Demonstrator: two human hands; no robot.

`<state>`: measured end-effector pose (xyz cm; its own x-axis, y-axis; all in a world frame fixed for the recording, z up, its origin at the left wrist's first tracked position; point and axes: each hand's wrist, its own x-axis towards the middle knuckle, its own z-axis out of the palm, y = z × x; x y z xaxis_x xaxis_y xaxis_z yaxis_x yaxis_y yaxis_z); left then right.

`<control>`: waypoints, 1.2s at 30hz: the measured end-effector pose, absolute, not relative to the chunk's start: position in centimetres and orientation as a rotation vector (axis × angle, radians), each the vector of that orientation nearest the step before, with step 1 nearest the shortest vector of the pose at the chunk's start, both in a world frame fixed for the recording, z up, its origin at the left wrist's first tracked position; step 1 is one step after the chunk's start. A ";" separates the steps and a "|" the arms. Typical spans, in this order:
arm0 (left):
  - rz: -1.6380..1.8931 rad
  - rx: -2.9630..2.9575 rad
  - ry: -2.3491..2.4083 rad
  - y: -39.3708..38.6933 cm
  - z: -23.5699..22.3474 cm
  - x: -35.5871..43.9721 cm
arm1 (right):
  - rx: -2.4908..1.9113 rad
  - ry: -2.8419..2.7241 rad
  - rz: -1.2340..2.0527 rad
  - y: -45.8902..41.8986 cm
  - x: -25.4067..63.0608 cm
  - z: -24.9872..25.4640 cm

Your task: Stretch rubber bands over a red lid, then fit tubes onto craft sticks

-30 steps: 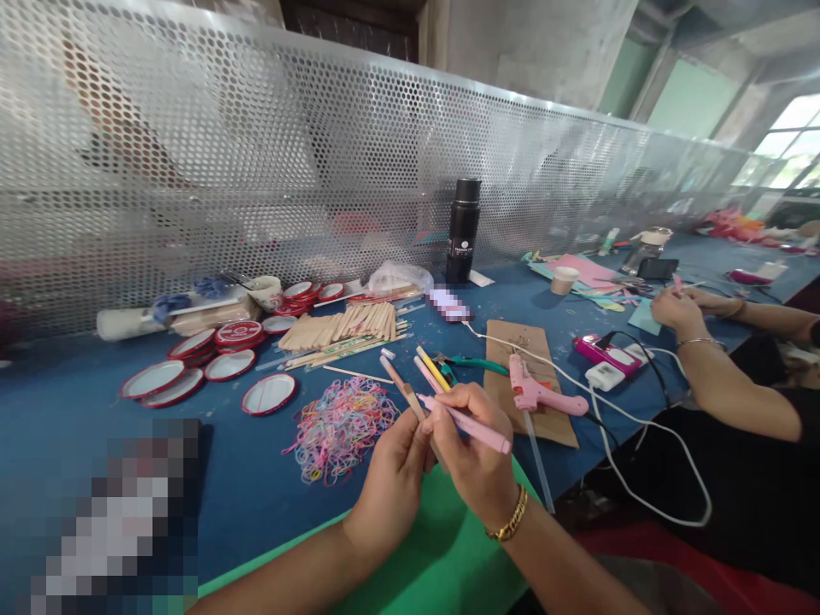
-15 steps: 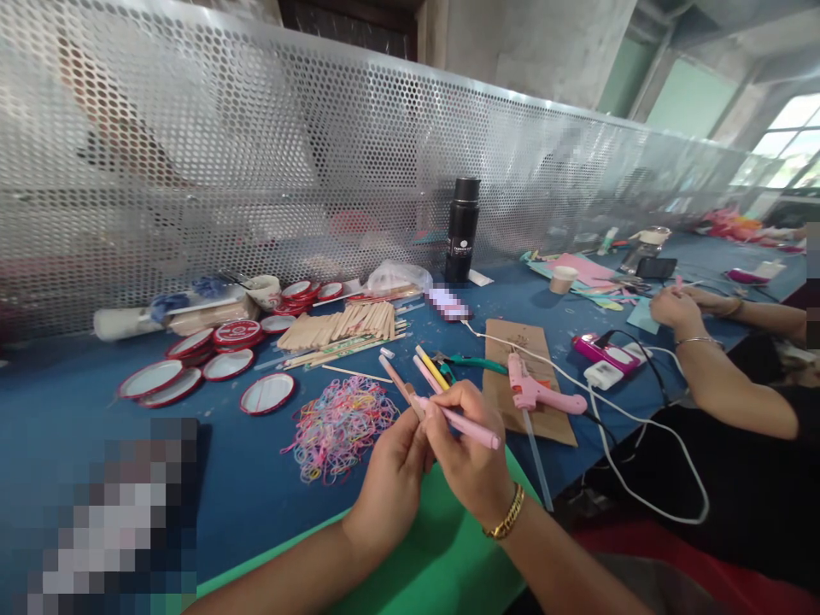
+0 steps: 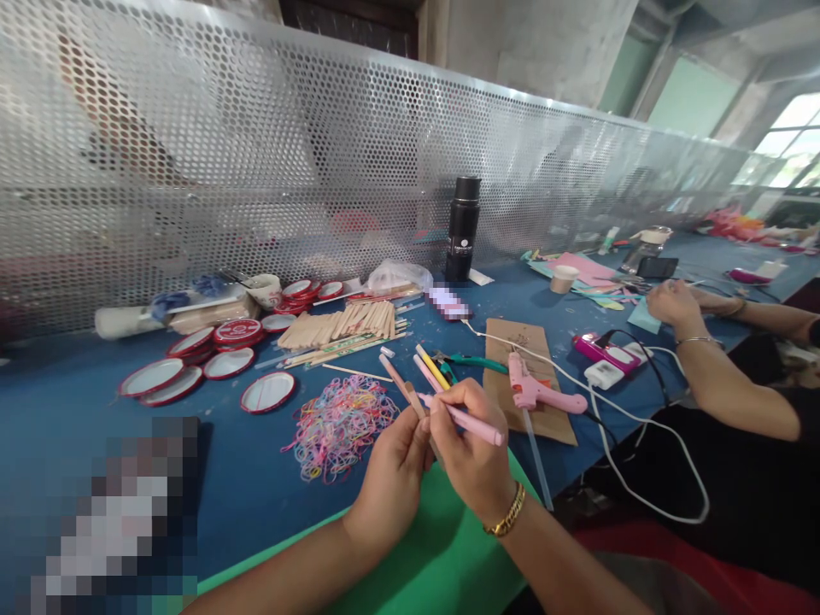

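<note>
A flat, slender wooden stick [image 3: 414, 398] sits just right of the tangled heap of thin, pastel loops [image 3: 342, 427], pinched firmly between the thumb and fingers of the left hand [image 3: 394, 461]. The right hand [image 3: 472, 457] is closed in a writing grip around a smooth pink marker [image 3: 479, 426], its tip at the stick — contact is too small to tell. Nearer than the heap, a matte green sheet [image 3: 416, 547] spreads beneath both forearms. Behind the heap lie pale, flat craft sticks [image 3: 339, 326]; to its left, round red-rimmed lids [image 3: 269, 393]. Well right of it, a pink plastic glue gun [image 3: 541, 395] rests on brown cardboard [image 3: 503, 340]. Farthest behind — a perforated metal screen [image 3: 224, 154].
</note>
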<state>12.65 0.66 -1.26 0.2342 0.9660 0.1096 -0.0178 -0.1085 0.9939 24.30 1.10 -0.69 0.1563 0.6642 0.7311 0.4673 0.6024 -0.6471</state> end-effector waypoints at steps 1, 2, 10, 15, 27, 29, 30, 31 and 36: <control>1.110 1.394 0.978 0.7 -1.3 12.6 | -1.016 -1.473 0.179 1.1 24.4 -0.7; 1.108 1.400 0.977 0.7 -1.4 12.6 | -1.017 -1.468 0.180 1.1 24.4 -0.7; 1.117 1.408 0.964 0.6 -1.4 12.6 | -0.992 -1.500 0.191 1.0 24.1 -0.6; 1.104 1.408 0.960 0.7 -1.6 12.6 | -1.018 -1.469 0.184 1.2 24.4 -0.8; 1.094 1.386 0.979 0.7 -1.5 12.5 | -1.005 -1.462 0.161 1.2 24.3 -0.6; 1.097 1.401 0.988 0.7 -1.5 12.5 | -0.991 -1.475 0.181 1.2 24.3 -0.6; 1.100 1.405 0.988 0.7 -1.5 12.5 | -0.983 -1.485 0.185 1.1 24.3 -0.6; 1.103 1.406 0.984 0.7 -1.5 12.5 | -0.979 -1.492 0.185 1.1 24.2 -0.6; 1.091 1.384 0.962 0.8 -1.5 12.6 | -1.014 -1.467 0.160 1.2 24.3 -0.7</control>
